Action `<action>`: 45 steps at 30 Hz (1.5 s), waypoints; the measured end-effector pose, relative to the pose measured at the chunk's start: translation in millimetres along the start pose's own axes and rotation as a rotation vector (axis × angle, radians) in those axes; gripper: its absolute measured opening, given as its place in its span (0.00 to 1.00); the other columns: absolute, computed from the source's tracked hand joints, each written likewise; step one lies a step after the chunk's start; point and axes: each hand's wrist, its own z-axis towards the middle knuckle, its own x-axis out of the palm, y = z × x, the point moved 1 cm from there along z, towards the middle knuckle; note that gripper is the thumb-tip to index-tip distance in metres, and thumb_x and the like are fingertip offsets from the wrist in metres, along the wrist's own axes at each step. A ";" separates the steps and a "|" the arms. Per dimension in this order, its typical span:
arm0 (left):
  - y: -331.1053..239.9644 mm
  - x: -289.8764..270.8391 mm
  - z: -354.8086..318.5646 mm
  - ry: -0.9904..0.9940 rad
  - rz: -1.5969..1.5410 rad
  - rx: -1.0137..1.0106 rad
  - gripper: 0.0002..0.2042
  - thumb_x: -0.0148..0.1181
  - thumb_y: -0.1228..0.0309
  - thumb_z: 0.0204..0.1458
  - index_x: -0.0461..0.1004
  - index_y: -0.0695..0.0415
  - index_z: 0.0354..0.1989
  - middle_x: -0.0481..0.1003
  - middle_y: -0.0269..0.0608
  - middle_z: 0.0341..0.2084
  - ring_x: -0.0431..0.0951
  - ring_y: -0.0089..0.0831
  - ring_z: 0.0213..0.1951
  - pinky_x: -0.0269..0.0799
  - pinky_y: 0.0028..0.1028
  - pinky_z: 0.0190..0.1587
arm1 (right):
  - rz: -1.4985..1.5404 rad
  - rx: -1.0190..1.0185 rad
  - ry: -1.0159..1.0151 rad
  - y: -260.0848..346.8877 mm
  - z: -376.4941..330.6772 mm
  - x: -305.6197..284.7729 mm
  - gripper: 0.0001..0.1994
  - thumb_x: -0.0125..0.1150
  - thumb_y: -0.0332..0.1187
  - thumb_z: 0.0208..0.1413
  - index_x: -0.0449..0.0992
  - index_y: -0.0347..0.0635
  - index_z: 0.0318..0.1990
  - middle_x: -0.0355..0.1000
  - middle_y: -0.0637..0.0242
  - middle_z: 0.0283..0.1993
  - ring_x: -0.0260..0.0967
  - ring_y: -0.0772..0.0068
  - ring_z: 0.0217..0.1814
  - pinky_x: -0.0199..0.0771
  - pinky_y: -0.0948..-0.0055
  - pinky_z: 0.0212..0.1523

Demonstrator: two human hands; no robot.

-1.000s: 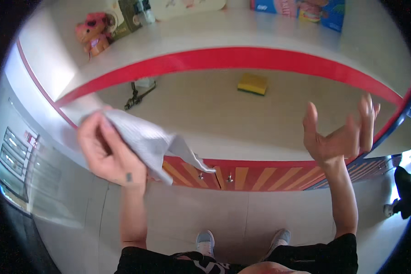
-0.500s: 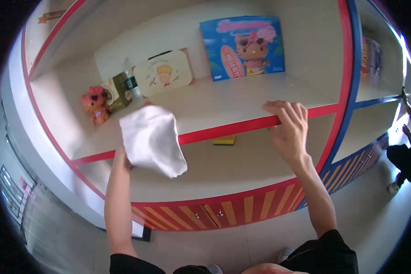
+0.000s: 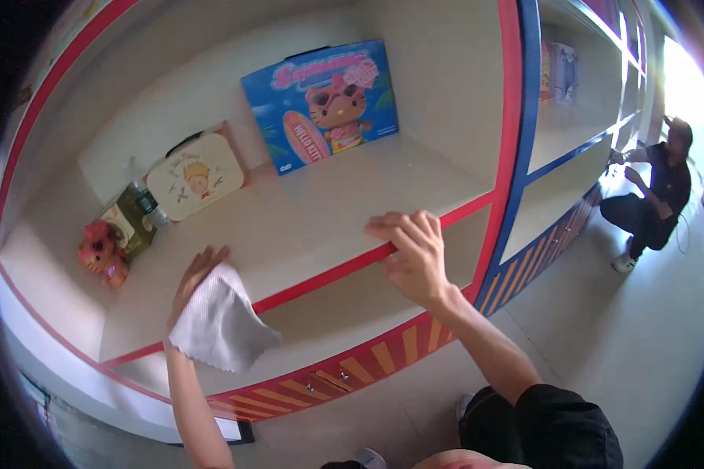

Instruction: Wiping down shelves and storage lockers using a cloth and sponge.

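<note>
Cloth (image 3: 223, 320) at a shelf (image 3: 313, 211) above a tiled floor (image 3: 579, 352)

Toy (image 3: 103, 254), green box (image 3: 133, 221), bottle (image 3: 150, 203), cream case (image 3: 196, 177) and blue box (image 3: 325, 105) line the shelf; a co-worker (image 3: 655, 187) crouches far right. The left hand (image 3: 198, 280) grasps the cloth, which drapes over the front edge; the right hand (image 3: 416, 254) touches that edge, its grip's tightness unclear.

A head-worn fisheye looks down across the shelf (image 3: 313, 215) from close by.
</note>
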 end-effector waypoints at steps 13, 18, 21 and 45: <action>16.8 28.8 4.7 -0.031 0.157 -0.092 0.29 0.52 0.70 0.63 0.66 0.35 0.73 0.61 0.40 0.75 0.58 0.49 0.75 0.58 0.40 0.74 | -0.116 0.148 0.330 8.4 26.5 -30.2 0.22 0.63 0.29 0.43 0.76 0.50 0.50 0.74 0.73 0.55 0.69 0.70 0.52 0.61 0.65 0.64; 32.4 22.4 -3.1 -0.033 0.025 -0.092 0.26 0.53 0.72 0.63 0.70 0.47 0.71 0.61 0.43 0.74 0.57 0.46 0.75 0.58 0.35 0.74 | -0.342 0.119 0.545 29.1 61.5 -40.4 0.22 0.63 0.34 0.46 0.71 0.46 0.52 0.66 0.65 0.54 0.62 0.64 0.54 0.61 0.60 0.65; -0.4 9.7 7.2 -0.074 -0.408 -0.378 0.23 0.53 0.73 0.65 0.72 0.55 0.68 0.67 0.47 0.70 0.65 0.43 0.71 0.61 0.32 0.71 | -0.366 0.201 0.708 42.6 78.0 -41.0 0.19 0.62 0.31 0.51 0.72 0.46 0.53 0.66 0.63 0.57 0.63 0.63 0.59 0.61 0.63 0.67; 40.8 34.8 1.3 -0.433 0.321 -0.506 0.04 0.62 0.74 0.49 0.80 0.56 0.33 0.80 0.41 0.32 0.75 0.44 0.41 0.67 0.41 0.50 | -0.316 0.610 0.443 -32.5 84.4 20.6 0.23 0.52 0.33 0.61 0.68 0.28 0.61 0.62 0.37 0.69 0.55 0.36 0.75 0.59 0.49 0.74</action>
